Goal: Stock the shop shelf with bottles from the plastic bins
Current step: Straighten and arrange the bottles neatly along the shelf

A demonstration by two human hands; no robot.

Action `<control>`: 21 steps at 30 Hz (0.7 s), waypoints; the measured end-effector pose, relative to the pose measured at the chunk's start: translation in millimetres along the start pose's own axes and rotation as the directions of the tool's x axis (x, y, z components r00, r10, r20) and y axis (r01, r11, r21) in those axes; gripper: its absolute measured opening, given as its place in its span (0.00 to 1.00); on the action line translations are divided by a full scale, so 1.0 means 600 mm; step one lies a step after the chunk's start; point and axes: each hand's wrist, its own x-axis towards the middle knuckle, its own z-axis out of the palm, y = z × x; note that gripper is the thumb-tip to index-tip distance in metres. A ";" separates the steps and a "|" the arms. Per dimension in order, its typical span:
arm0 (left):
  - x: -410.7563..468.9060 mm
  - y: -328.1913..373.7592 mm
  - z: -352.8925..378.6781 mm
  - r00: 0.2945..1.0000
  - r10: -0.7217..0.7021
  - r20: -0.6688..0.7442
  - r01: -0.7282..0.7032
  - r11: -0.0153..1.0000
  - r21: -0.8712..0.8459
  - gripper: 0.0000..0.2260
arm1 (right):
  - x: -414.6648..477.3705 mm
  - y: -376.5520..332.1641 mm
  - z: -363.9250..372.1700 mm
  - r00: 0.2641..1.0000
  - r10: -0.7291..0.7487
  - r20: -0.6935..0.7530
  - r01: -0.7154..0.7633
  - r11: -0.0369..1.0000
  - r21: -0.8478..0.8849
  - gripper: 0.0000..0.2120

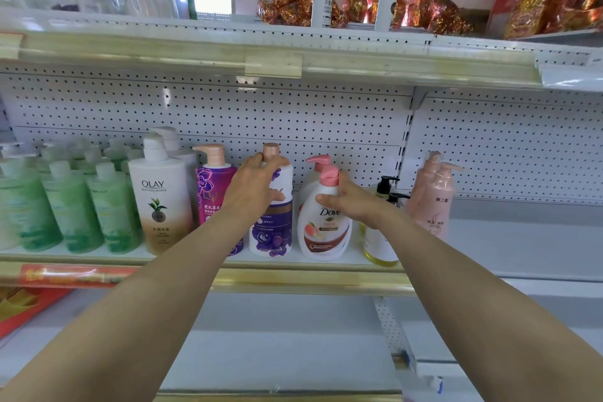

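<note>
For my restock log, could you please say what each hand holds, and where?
The left hand grips the white-and-purple bottle at its shoulder; the right hand grips the Dove bottle just below its pump.

Bright, even light is filling the aisle, and only soft shadow is lying under the upper shelf (163, 52). A small window (212, 1) is blowing out to white. Motion blur is smearing the green bottles (70, 206) at the left edge; wide-angle distortion is bowing the shelf lines. The Dove bottle (326, 225) is showing sharp.
</note>
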 end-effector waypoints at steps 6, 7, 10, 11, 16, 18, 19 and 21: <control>0.001 0.002 0.002 1.000 -0.016 0.001 0.016 1.000 -0.007 0.29 | -0.008 -0.013 0.008 0.999 0.033 -0.033 -0.034 0.999 -0.029 0.31; 0.001 0.002 0.002 1.000 -0.017 -0.001 0.017 1.000 -0.015 0.29 | -0.007 -0.011 0.008 0.998 0.021 -0.052 -0.024 0.998 -0.062 0.31; 0.001 0.006 0.006 0.999 -0.038 0.010 0.037 0.999 0.015 0.30 | -0.022 -0.018 -0.006 0.991 -0.056 -0.123 0.038 0.989 -0.140 0.30; 0.000 0.012 0.009 0.999 -0.052 -0.004 0.052 0.998 0.043 0.31 | -0.027 -0.021 -0.016 0.987 -0.076 -0.142 0.056 0.988 -0.142 0.32; -0.022 0.072 0.031 0.967 0.024 -0.254 -0.006 0.998 0.070 0.35 | -0.049 -0.028 -0.073 0.968 -0.124 -0.218 0.080 0.977 -0.198 0.40; -0.032 0.102 0.052 0.968 0.121 -0.220 -0.110 0.992 0.064 0.34 | -0.058 -0.014 -0.094 0.965 -0.126 -0.230 0.065 0.964 -0.256 0.37; -0.034 0.115 0.064 0.972 0.149 -0.182 -0.140 0.988 0.062 0.34 | -0.064 -0.004 -0.102 0.966 -0.115 -0.233 0.044 0.956 -0.289 0.36; -0.033 0.132 0.088 0.982 0.153 -0.114 -0.148 0.988 0.049 0.36 | -0.072 0.024 -0.114 0.969 -0.076 -0.236 -0.013 0.935 -0.354 0.35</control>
